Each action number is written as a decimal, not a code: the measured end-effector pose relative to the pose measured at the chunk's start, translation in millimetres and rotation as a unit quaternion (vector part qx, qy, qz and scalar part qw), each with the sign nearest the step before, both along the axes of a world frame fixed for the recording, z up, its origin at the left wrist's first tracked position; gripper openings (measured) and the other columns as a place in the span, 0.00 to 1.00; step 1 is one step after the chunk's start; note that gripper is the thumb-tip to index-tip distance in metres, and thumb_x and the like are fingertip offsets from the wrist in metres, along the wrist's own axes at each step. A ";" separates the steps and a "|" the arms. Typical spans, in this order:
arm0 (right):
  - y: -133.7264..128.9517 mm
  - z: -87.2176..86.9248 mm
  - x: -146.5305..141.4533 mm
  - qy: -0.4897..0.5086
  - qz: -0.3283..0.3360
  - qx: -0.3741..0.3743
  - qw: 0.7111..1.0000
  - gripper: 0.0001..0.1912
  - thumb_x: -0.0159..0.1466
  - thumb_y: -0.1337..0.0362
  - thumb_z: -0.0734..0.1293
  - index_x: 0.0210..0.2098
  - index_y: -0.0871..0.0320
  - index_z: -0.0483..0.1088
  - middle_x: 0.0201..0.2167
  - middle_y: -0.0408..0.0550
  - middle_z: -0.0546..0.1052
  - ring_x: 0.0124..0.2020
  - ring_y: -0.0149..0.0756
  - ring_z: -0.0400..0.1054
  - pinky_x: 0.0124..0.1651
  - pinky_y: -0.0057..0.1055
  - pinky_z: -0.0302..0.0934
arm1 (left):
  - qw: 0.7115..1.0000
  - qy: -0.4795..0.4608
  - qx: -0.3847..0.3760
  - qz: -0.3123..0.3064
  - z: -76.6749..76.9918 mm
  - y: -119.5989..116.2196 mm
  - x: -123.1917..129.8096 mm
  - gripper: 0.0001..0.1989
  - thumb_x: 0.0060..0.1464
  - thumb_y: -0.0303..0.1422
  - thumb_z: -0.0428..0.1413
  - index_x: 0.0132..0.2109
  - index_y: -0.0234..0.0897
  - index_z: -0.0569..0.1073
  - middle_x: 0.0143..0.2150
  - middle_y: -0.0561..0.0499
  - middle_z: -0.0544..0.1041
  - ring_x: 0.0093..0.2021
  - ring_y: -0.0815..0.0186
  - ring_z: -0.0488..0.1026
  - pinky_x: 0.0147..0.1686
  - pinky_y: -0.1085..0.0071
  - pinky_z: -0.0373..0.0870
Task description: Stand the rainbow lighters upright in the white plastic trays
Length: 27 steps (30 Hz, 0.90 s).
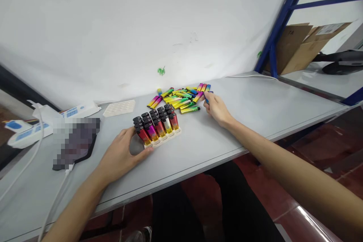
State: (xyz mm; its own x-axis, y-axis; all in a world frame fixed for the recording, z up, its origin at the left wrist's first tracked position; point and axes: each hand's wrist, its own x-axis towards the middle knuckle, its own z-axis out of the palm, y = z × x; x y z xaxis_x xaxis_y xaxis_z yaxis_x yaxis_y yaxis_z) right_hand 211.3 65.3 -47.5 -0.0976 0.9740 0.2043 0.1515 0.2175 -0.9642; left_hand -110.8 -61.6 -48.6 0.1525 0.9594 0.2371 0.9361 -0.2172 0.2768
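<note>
On the flat grey surface (pixel 215 140), the upright shiny multicoloured lighters (pixel 157 124) stand in the white rectangular rack (pixel 177 132). Behind it and more to right lie the loose shiny multicoloured lighters (pixel 181 100). The flat white rectangular tray (pixel 119 108) lies behind-left, the long white plastic power strip (pixel 82 110) farther left.

This looks like a small workshop or packing room, with a long, straight-edged grey workbench (pixel 255 100) against a scuffed, plain white wall (pixel 113 26). A blue-painted metal frame (pixel 279 19) stands at the right, with open brown cardboard boxes (pixel 304 47) behind it. Dark red square floor tiles (pixel 255 181) show below. Shiny multicoloured lighters with black tops (pixel 159 126) stand in rows, more than a home would keep out (long white plastic power strips (pixel 81 111) also lie on the bench)
</note>
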 end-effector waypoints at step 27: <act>-0.2 -3.8 1.3 -0.011 0.035 -0.028 0.999 0.29 0.68 0.41 0.51 0.18 0.54 0.52 0.14 0.39 0.49 0.15 0.28 0.43 0.20 0.29 0.42 | 1.000 0.003 0.005 0.009 -2.1 0.6 -1.8 0.29 0.53 0.55 0.56 0.54 0.43 0.64 0.51 0.44 0.72 0.52 0.49 0.71 0.52 0.52 0.70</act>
State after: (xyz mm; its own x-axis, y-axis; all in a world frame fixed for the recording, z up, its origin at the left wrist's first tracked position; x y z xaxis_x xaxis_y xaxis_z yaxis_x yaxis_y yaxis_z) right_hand 212.5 65.2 -51.3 -0.1689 0.9746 0.1470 0.1591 0.1742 -0.9718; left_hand -112.6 -61.0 -50.6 0.1359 0.9599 0.2453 0.9417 -0.2021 0.2691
